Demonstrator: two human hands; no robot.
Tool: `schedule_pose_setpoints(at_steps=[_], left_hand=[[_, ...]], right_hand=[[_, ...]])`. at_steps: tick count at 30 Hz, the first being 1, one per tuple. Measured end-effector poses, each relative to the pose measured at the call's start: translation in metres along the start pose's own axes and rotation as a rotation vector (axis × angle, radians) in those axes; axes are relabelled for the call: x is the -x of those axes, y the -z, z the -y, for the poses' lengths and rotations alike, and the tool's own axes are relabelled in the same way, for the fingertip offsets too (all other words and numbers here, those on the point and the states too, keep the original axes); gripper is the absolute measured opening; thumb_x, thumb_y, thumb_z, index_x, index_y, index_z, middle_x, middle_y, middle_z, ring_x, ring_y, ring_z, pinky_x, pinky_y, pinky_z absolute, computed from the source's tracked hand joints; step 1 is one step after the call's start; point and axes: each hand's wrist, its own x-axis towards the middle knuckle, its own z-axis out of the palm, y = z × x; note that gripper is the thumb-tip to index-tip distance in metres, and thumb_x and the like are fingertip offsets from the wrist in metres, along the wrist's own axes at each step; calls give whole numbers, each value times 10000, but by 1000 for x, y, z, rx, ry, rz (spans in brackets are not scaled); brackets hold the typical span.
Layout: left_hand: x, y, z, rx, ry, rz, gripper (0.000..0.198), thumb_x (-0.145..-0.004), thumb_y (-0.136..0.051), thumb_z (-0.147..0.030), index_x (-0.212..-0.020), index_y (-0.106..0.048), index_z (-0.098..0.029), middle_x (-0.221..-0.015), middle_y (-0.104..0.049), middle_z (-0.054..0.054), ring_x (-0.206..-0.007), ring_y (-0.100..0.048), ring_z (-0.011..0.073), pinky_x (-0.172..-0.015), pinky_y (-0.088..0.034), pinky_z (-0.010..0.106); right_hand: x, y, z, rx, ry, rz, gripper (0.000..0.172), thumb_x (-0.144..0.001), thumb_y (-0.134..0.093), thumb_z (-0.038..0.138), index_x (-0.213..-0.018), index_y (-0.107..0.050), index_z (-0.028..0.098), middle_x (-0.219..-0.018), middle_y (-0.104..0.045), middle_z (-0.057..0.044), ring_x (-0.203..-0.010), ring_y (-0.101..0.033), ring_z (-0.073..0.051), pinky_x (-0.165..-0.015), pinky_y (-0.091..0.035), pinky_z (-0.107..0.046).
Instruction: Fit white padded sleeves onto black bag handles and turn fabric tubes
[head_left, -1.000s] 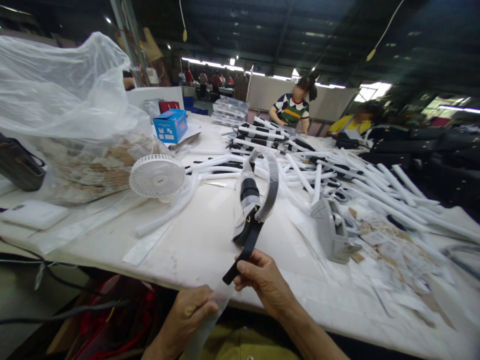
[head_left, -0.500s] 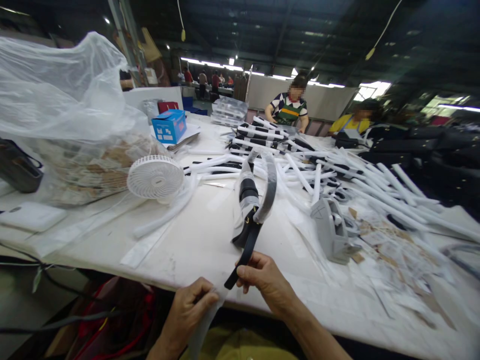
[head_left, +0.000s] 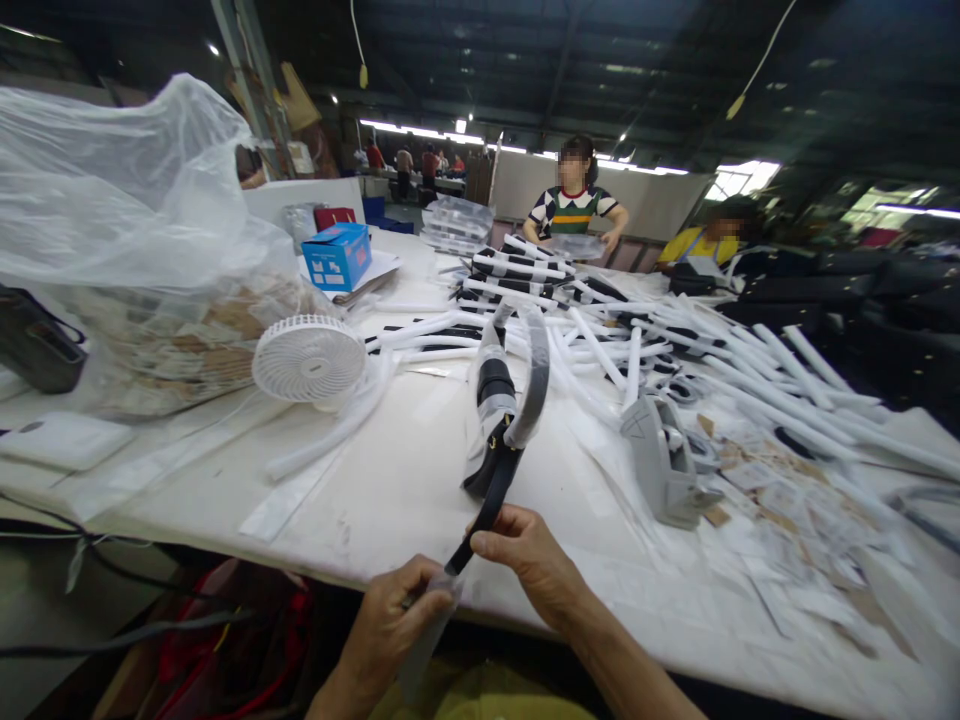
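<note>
My right hand (head_left: 529, 560) pinches a black strap (head_left: 495, 492) close to its lower end. Between its thumb and fingers, my left hand (head_left: 401, 615) holds a translucent plastic sleeve (head_left: 421, 650), whose mouth meets the strap's end. The strap runs up to a black piece with brass-coloured studs (head_left: 495, 450), partly wrapped in clear film, lying on the table. From there a wrapped grey handle (head_left: 534, 380) curves upward. I cannot tell how far the strap's tip sits inside the sleeve.
A white fan (head_left: 309, 360), a plastic bag (head_left: 172, 300) and a blue box (head_left: 337, 256) stand left. White-wrapped straps (head_left: 525, 275) are heaped at the back. A grey tape dispenser (head_left: 664, 465) stands right. A co-worker (head_left: 574, 205) is across the table (head_left: 382, 500).
My left hand has moved up and right with the plastic sleeve, to the strap's end. My right hand keeps its pinch. The co-worker across has straightened, holding a clear packet.
</note>
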Motion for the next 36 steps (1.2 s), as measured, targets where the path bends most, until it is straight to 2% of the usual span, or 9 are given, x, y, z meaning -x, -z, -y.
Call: schedule_pose_setpoints(at_steps=[4, 7, 13, 17, 21, 24, 28, 32, 36], left_hand=[[-3, -1, 0, 61, -31, 110, 287, -806, -591, -404, -670, -677, -166, -601, -612, 2, -574, -506, 130, -562, -374, 217], [-2, 2, -1, 135, 14, 130, 324, -817, -577, -440, -704, -682, -155, -612, -620, 13, -564, -501, 127, -550, -367, 217], [0, 6, -7, 149, 35, 245, 265, -759, -601, -385, -646, -640, -148, -567, -535, -17, -549, -432, 113, -536, -331, 217], [-1, 5, -6, 131, 75, 143, 268, -782, -578, -397, -679, -636, -156, -558, -525, -28, -527, -434, 114, -509, -328, 218], [-4, 3, -9, 25, 36, 25, 224, -777, -593, -351, -671, -657, -165, -596, -586, -17, -581, -490, 134, -558, -377, 220], [-5, -3, -14, -9, 9, -16, 219, -791, -595, -371, -770, -705, -183, -701, -672, 3, -671, -579, 168, -634, -433, 231], [-11, -16, -20, -12, 7, -113, 214, -801, -608, -394, -840, -711, -210, -761, -707, 1, -720, -621, 185, -678, -466, 242], [-27, -28, -28, 81, 8, -171, 214, -801, -622, -410, -827, -688, -209, -777, -711, 4, -740, -642, 185, -708, -488, 244], [-49, -37, -43, 146, -22, -209, 231, -792, -631, -417, -745, -643, -192, -670, -643, -10, -647, -590, 156, -613, -465, 225]], right_hand=[[-1, 0, 2, -4, -2, -1, 301, -593, -856, 358, -800, -754, 164, -818, -732, -28, -771, -618, -183, -790, -468, -309], [-1, 2, 2, -8, -20, 11, 306, -589, -860, 359, -797, -753, 162, -804, -728, -25, -747, -609, -168, -768, -460, -296], [-2, 5, -1, 14, -24, 16, 305, -589, -859, 359, -801, -750, 169, -797, -727, -18, -754, -613, -172, -772, -468, -301], [-3, 5, 0, 1, -22, 49, 332, -593, -855, 378, -815, -748, 156, -796, -729, -30, -758, -623, -179, -786, -472, -313], [-3, 5, 1, 0, -34, 50, 350, -587, -858, 385, -817, -747, 146, -817, -731, -40, -758, -624, -180, -782, -469, -310], [-4, 5, -2, 26, -30, 23, 343, -588, -857, 390, -808, -746, 152, -829, -727, -38, -766, -616, -182, -780, -466, -309], [-5, 6, -5, 117, 3, -65, 368, -630, -827, 443, -863, -744, 170, -854, -713, -33, -846, -607, -209, -831, -458, -329], [1, 17, -2, 151, 59, -100, 451, -745, -734, 502, -1062, -704, 183, -1005, -704, -56, -991, -585, -235, -924, -427, -366], [9, 39, -2, 122, 61, -133, 481, -795, -676, 536, -1095, -689, 160, -1039, -705, -94, -990, -596, -233, -901, -446, -372]])
